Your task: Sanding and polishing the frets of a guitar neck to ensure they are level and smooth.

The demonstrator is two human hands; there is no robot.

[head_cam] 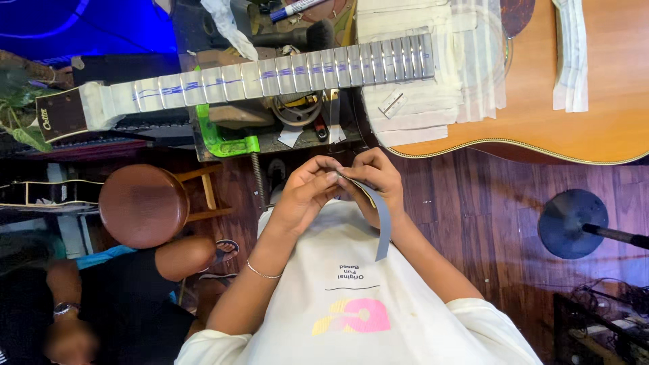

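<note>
My left hand and my right hand meet in front of my chest, above my white shirt. Both pinch the top end of a narrow grey strip, which hangs down over the shirt. Just beyond my hands lies an acoustic guitar on its back. Its neck runs to the left, with pale tape between the frets and blue marker lines along it. Pale tape also covers the body around the end of the fretboard.
A green clamp sits under the neck among tools. A round brown stool stands at the left. Another person with a wristwatch sits at the lower left. A black round stand base rests on the wooden floor at the right.
</note>
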